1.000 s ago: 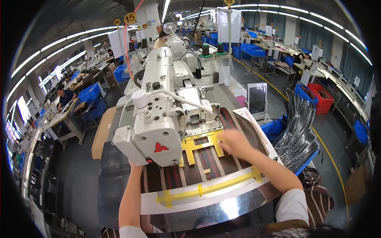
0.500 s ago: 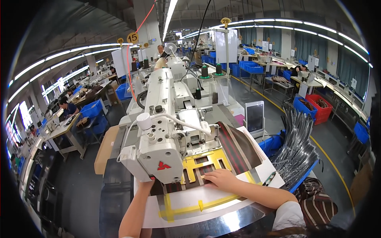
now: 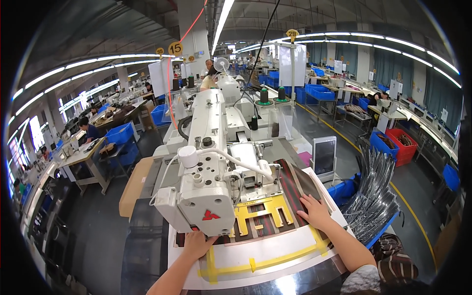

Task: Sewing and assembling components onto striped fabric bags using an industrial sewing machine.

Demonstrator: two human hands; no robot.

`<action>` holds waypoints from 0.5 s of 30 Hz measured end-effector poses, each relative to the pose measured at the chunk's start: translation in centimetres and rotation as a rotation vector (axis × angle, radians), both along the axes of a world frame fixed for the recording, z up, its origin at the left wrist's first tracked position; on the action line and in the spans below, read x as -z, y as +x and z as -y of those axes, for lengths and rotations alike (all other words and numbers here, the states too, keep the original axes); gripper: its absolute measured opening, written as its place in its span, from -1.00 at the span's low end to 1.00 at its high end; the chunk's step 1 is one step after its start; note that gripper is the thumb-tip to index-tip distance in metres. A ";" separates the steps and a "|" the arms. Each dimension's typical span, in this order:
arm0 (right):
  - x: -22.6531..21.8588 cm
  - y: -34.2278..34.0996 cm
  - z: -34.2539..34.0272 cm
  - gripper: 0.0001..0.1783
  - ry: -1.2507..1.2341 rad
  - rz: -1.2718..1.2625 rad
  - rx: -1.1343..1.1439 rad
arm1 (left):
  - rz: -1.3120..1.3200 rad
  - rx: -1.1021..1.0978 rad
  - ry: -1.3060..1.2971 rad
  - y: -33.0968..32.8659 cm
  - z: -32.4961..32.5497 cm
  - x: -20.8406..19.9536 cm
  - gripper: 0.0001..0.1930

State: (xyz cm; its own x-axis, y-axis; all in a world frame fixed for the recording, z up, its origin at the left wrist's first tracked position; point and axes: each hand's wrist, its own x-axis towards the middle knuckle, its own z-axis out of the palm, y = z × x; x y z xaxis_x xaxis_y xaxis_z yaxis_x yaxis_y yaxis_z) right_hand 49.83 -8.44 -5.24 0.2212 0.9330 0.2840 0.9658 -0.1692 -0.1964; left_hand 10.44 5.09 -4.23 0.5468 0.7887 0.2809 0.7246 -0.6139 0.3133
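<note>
A striped brown, red and black fabric panel [image 3: 288, 195] lies on a white sheet under the head of a white industrial sewing machine [image 3: 204, 199]. A yellow clamp plate with cut-out slots [image 3: 265, 210] rests over the panel beside the machine head. My right hand [image 3: 314, 212] lies on the fabric to the right of the plate, fingers stretched out and apart. At the panel's front left, just below the machine head, my left hand [image 3: 197, 244] rests with its thumb spread to the right. The machine partly hides its other fingertips.
Yellow tape [image 3: 253, 266] marks the white sheet [image 3: 231, 253] in front. A screen on a stand [image 3: 324, 156] is at the back right. Bundled dark, shiny strips [image 3: 371, 196] fill a blue bin at the right. Striped fabric [image 3: 396, 260] hangs at the lower right. Other people work at distant tables.
My right hand has left the front of the yellow plate and moved right onto the fabric. More of my left hand shows below the machine head. The whole view has shifted slightly.
</note>
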 end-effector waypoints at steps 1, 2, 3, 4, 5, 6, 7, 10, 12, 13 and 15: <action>-0.2 -0.1 0.0 -0.35 -0.002 0.003 -0.008 | -0.003 0.003 -0.002 0.0 0.0 0.1 -0.49; -0.3 -0.2 0.1 -0.35 -0.005 0.001 0.001 | 0.000 -0.004 -0.006 0.0 0.0 0.1 -0.49; -0.3 -0.2 0.2 -0.35 -0.012 -0.003 0.012 | -0.028 -0.022 -0.077 0.0 0.0 0.0 -0.51; -0.2 -0.2 0.2 -0.35 -0.019 -0.003 0.009 | -0.056 -0.038 -0.150 0.0 0.0 -0.1 -0.51; -0.2 0.0 0.2 -0.36 -0.010 0.002 0.008 | -0.056 -0.041 -0.158 0.1 -0.1 0.1 -0.51; -0.3 0.0 0.0 -0.36 0.000 0.005 0.006 | -0.046 -0.032 -0.160 0.0 -0.4 0.3 -0.54; -0.5 -0.1 0.0 -0.36 -0.011 0.003 0.005 | -0.035 -0.022 -0.162 -0.1 -0.6 0.4 -0.57; -0.9 -0.3 0.1 -0.36 -0.018 -0.004 0.012 | -0.001 -0.012 -0.097 -0.1 -0.5 0.7 -0.61; -0.9 -0.2 0.0 -0.36 -0.030 -0.012 0.010 | -0.006 -0.011 -0.094 -0.1 -0.4 0.5 -0.60; -0.9 -0.2 0.0 -0.35 -0.041 -0.022 0.011 | -0.013 -0.006 -0.089 0.0 -0.4 0.5 -0.60; -0.8 -0.2 0.1 -0.34 -0.056 -0.031 0.013 | 0.032 -0.002 -0.050 0.4 0.6 0.0 -0.58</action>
State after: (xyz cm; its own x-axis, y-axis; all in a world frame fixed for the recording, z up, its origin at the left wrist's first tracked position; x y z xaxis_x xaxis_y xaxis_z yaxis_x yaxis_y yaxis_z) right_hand 49.67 -8.57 -4.39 0.2411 0.9443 0.2241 0.9571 -0.1932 -0.2157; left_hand 10.89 4.51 -4.21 0.5368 0.8032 0.2583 0.7147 -0.5956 0.3667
